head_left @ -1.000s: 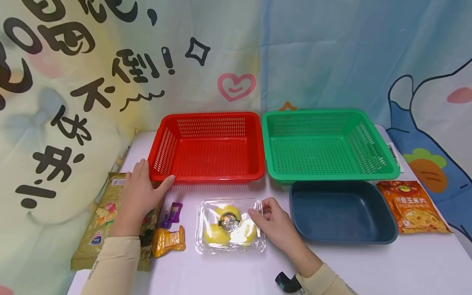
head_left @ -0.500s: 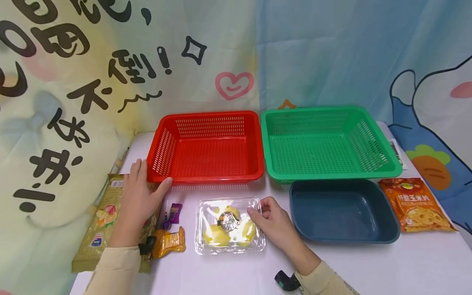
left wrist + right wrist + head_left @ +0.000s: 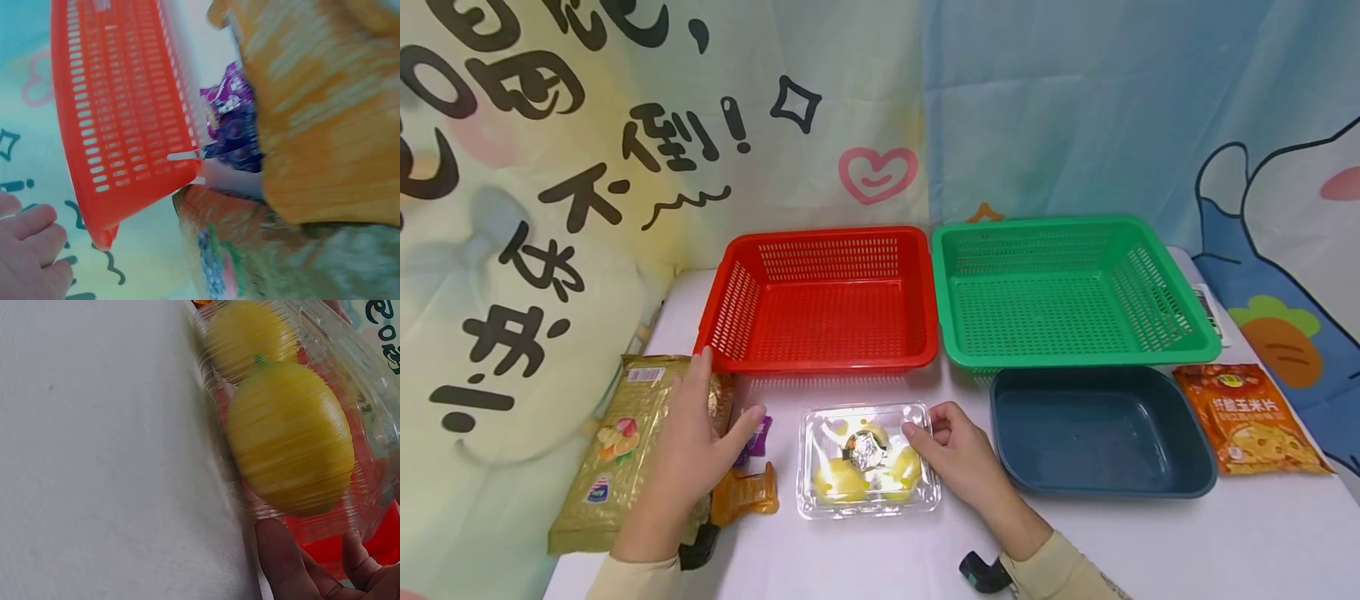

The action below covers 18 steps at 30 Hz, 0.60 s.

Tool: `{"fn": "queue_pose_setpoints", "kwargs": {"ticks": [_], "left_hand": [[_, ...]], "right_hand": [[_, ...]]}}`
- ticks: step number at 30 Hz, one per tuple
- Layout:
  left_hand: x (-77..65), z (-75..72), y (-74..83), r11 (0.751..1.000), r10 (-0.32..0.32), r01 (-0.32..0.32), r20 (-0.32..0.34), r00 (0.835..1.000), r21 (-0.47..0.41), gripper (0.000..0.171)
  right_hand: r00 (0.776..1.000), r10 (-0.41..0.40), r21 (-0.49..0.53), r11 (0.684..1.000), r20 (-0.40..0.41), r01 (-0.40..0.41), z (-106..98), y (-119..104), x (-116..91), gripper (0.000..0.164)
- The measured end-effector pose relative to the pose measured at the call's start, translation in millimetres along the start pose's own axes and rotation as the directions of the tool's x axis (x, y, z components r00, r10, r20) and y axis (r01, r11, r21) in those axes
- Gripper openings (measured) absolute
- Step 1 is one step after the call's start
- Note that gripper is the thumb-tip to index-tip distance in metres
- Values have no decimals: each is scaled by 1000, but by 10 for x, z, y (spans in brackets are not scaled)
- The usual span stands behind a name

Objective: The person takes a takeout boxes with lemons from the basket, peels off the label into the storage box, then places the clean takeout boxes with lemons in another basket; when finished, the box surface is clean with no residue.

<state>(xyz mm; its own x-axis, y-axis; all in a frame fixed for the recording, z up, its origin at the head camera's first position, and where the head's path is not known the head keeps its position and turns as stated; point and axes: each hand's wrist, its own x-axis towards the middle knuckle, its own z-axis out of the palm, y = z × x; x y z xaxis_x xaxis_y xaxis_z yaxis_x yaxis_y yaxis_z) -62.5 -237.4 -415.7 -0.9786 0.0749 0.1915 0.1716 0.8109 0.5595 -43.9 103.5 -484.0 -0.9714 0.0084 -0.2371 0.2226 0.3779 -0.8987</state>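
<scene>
Clear box point(image 3: 867, 462) | right hand point(image 3: 957, 454) grips right edge | left hand point(image 3: 694, 446), thumb spread

Around the clear box point(image 3: 867, 450), you have bare tabletop point(image 3: 850, 560) at six o'clock; the red basket point(image 3: 831, 367) blocks twelve, your right hand point(image 3: 962, 454) and the navy tub point(image 3: 1097, 442) three

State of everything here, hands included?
Clear rectangular plastic box: lid down, yellow fruit inside
Red rectangular plastic basket: upright
Green rectangular plastic basket: upright
Dark blue plastic tub: upright
Shiny gold bag: lying flat
Orange printed packet: lying flat
Amber wrapped piece: partly hidden
Purple wrapped pieces: partly hidden
Left hand: spread, holding nothing
Right hand: gripping box edge
</scene>
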Motion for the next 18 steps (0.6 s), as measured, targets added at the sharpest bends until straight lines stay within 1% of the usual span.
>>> {"fn": "queue_pose_setpoints", "kwargs": {"ticks": [3, 5, 8, 10, 15, 18], "left_hand": [[-99, 36, 16, 1000, 0, 0, 45, 999, 10, 107], [-165, 67, 36, 1000, 16, -17, 58, 998, 17, 108], [-258, 120, 78, 999, 33, -34, 83, 996, 5, 108], [-327, 166, 106, 999, 31, -32, 105, 994, 8, 109], [-496, 312, 150, 999, 42, -46, 177, 983, 20, 112], [-572, 390, 168, 998, 47, -56, 214, 976, 36, 113]], "right_hand": [[1000, 0, -8, 1000, -4, 0, 3, 10, 5, 44], [1000, 1, -12, 1000, -7, -1, 4, 16, 11, 45], [1000, 2, -12, 1000, -9, -2, 4, 18, 17, 46], [1000, 4, -10, 1000, -7, -4, 4, 20, 21, 46], [1000, 6, -12, 1000, -6, -7, 5, 22, 26, 46], [1000, 11, -12, 1000, -4, -11, 6, 19, 30, 47]]}}
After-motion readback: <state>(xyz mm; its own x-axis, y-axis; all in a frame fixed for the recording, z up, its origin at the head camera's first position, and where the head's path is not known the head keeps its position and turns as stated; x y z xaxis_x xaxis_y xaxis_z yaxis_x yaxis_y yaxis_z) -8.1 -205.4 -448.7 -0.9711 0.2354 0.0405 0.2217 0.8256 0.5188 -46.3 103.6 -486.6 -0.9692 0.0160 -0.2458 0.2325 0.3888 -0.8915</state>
